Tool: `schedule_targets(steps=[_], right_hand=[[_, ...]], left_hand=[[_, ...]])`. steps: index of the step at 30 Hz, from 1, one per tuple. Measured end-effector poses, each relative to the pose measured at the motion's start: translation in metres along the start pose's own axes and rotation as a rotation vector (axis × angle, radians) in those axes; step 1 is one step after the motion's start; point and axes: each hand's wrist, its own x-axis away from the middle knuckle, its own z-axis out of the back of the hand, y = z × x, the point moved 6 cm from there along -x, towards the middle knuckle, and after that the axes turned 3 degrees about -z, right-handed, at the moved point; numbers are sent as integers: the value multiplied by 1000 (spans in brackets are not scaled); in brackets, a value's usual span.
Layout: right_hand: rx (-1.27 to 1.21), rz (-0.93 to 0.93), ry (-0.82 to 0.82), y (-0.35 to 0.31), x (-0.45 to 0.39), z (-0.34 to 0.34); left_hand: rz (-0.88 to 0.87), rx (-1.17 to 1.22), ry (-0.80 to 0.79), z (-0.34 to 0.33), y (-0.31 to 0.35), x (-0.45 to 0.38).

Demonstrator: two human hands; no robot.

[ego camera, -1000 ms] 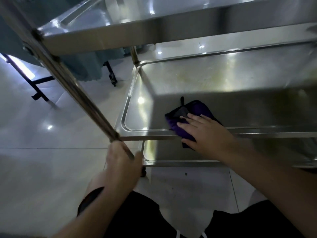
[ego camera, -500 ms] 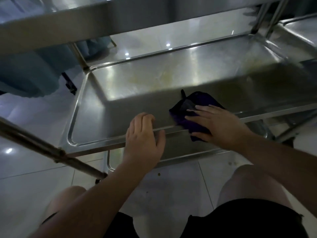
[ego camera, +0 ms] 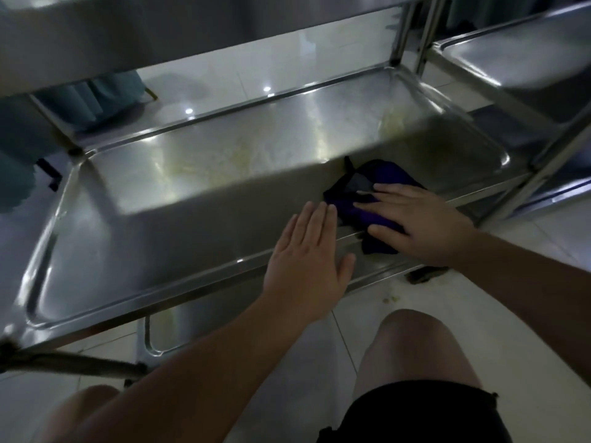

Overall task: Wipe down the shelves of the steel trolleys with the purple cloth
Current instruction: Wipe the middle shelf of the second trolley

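The purple cloth (ego camera: 358, 199) lies bunched at the front right of the steel trolley's middle shelf (ego camera: 192, 187), partly draped over the front rim. My right hand (ego camera: 412, 222) presses flat on the cloth with straight fingers. My left hand (ego camera: 307, 260) lies flat and open over the shelf's front rim, just left of the cloth, fingertips almost touching it. Yellowish smears show on the shelf's far half.
The trolley's top shelf (ego camera: 160, 30) overhangs at the top. A lower shelf (ego camera: 166, 334) shows beneath the front rim. A second steel trolley (ego camera: 518, 59) stands close at the right. A trolley leg (ego camera: 73, 369) crosses at bottom left. My knees are over the tiled floor (ego camera: 319, 362).
My left hand let go of the trolley leg, moved right to the shelf's front rim, then flattened next to the cloth. My view shifted right. The right hand stayed on the cloth.
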Motion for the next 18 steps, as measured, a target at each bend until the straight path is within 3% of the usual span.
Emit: schedule_targets(steps=[5, 13, 18], right_hand=[[-10, -129, -27, 27, 6, 7], [26, -367, -69, 124, 29, 21], [94, -572, -212, 167, 23, 29]], left_hand=[[-6, -76, -72, -20, 6, -18], [-3, -52, -83, -18, 3, -17], [-21, -59, -110, -17, 3, -15]])
